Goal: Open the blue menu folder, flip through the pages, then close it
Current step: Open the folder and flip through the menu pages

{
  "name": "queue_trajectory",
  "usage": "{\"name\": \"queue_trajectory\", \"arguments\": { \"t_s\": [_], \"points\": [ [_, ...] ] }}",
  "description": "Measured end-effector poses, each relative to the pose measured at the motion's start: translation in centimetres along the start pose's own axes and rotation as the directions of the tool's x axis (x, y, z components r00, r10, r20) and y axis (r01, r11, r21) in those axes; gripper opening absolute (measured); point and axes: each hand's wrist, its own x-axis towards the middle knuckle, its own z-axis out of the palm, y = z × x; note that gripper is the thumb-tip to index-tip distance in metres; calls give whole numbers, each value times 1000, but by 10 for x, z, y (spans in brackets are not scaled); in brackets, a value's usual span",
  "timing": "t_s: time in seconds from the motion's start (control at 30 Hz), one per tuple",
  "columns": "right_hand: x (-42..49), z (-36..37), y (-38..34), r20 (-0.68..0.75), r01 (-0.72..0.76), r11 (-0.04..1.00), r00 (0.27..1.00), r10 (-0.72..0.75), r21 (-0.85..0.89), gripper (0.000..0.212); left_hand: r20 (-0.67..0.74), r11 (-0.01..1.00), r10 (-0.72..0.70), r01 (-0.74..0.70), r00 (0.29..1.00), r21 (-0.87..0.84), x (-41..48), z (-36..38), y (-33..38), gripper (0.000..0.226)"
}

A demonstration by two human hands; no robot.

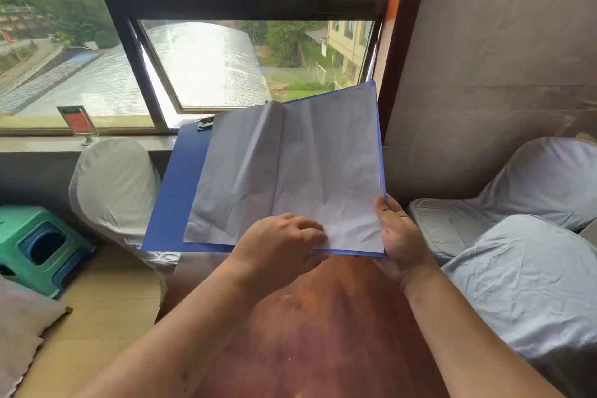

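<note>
The folder (174,191) lies open above my hands. My right hand (400,236) clamps its corner; my left hand (284,242) presses fingers together on the page (323,171). I should lift one sheet only, slowly.

Your right hand (399,237): fingers hidden beneath the blue plastic menu folder (174,200) | small red window-sill sign (77,121): text unreadable | reddish-brown wooden surface (323,333): cut off below
</note>
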Motion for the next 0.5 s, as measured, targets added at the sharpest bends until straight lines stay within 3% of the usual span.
{"name": "queue_trajectory", "arguments": {
  "t_s": [0.1, 0.23, 0.5],
  "points": [
    [-1, 0, -2, -19, 0, 1000, 1000, -1, -23, 62, 7, 996, 59, -60, 998, 72, -1, 2, 1, 10],
    [-2, 5, -6, -52, 9, 999, 999, -11, -38, 30, 37, 966, 124, -129, 992, 223, -6, 12, 4, 13],
    [0, 9, -10, -73, 8, 998, 997, -3, 64, 40, -93, 963, 117, -90, 989, 254, -5, 9, 4, 13]
  ]
}}
